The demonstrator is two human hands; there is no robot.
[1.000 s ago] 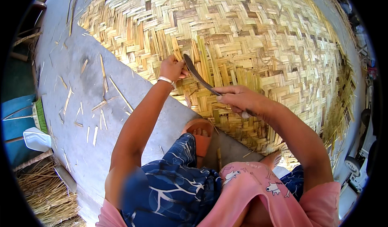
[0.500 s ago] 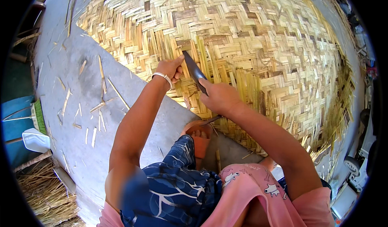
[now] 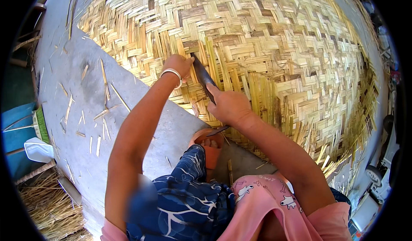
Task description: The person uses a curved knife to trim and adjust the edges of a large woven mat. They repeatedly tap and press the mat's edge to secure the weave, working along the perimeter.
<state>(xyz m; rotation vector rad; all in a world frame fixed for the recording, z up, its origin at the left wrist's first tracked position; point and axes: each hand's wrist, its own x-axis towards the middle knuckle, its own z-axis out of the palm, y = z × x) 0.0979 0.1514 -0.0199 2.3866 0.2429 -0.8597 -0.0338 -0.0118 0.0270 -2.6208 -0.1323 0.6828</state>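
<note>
- Right hand (image 3: 231, 106): fingers closed firmly round the middle of a curved knife (image 3: 202, 73), thumb laid along its dark flat part.
- Left hand (image 3: 176, 65): fingers curled in, with a fingertip by the knife's far end; whether they pinch a strip I cannot tell.
- The knife has been turned in the grip since a second ago: a broad, flat length now meets the weave where a thin, curved one did. That seems to bring a wide face, rather than a narrow edge, to the strips.
- Its long axis slants from the left fingers, upper left, down to the right hand; a thin end shows below that hand, pointing back toward the orange sandal (image 3: 213, 156).
- Under both hands lies the herringbone-woven mat (image 3: 274, 39), near its front left edge, upright strips (image 3: 213, 56) running away from the person.
- Beyond that edge, cut slivers (image 3: 121, 97) litter the grey floor (image 3: 141, 84).
</note>
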